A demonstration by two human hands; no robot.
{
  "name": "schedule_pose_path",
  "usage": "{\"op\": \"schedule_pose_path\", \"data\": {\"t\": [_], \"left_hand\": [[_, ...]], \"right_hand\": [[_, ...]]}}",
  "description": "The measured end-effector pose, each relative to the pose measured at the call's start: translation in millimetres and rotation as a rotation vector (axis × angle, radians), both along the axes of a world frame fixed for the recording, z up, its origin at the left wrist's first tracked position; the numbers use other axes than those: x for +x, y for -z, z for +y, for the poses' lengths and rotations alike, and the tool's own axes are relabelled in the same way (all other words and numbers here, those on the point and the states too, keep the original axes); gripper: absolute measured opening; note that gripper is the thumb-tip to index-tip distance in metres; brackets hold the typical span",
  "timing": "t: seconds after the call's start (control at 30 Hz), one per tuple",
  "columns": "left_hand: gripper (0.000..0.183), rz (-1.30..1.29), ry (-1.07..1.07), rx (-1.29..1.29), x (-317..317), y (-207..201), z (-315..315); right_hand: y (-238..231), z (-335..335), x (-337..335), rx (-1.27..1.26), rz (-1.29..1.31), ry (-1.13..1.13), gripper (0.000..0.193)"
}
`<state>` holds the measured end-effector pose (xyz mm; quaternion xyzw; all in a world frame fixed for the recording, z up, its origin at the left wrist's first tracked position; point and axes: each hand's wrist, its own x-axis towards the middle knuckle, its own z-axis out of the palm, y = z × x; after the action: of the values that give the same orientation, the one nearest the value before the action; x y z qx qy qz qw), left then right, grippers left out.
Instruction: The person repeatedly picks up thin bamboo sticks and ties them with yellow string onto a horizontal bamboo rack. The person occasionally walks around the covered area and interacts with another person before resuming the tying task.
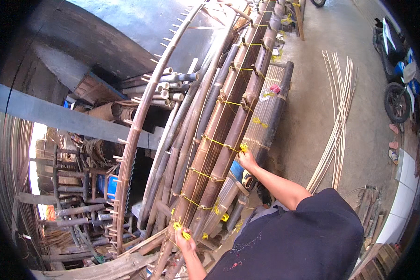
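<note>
My left hand (pixel 186 242) is closed on a small bundle of yellow cord (pixel 178 226), close to the near end of a long bamboo frame. Farther up, my right hand (pixel 247 160) grips another bundle of yellow cord (pixel 243 147) at the frame's right side. The frame has a left bamboo pole (pixel 197 173) and a darker right bamboo pole (pixel 226 159), with thin strips packed lengthwise between them. Yellow cords (pixel 214 140) cross from pole to pole at intervals, looped on short pegs (pixel 245 103). My fingertips are partly hidden by the cord.
Right of the frame lies a slatted bamboo bench (pixel 261 116) with a yellow-and-black handle (pixel 249 181) at its near end. Thin pale strips (pixel 336 121) lie on the concrete floor. A motorcycle (pixel 397 100) stands far right. A pegged curved pole (pixel 142 107) and stacked bamboo (pixel 162 93) stand left.
</note>
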<state>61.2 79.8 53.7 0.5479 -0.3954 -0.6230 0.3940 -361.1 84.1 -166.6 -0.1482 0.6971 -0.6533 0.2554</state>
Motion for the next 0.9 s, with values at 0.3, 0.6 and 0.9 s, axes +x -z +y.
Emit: {"op": "schedule_pose_path", "data": {"t": [0.3, 0.6, 0.9], "left_hand": [[0.022, -1.718, 1.479, -0.506, -23, 80, 45], [0.029, -1.363, 1.769, -0.269, -95, 253, 26], [0.043, -1.341, 2.026, -0.13, -212, 289, 6]], "right_hand": [[5, 106, -4, 0.883, 0.864, -0.872, 0.019], [112, 306, -19, 1.285, -0.017, -0.965, 0.063], [67, 368, -87, 0.98, -0.218, -0.234, 0.081]]}}
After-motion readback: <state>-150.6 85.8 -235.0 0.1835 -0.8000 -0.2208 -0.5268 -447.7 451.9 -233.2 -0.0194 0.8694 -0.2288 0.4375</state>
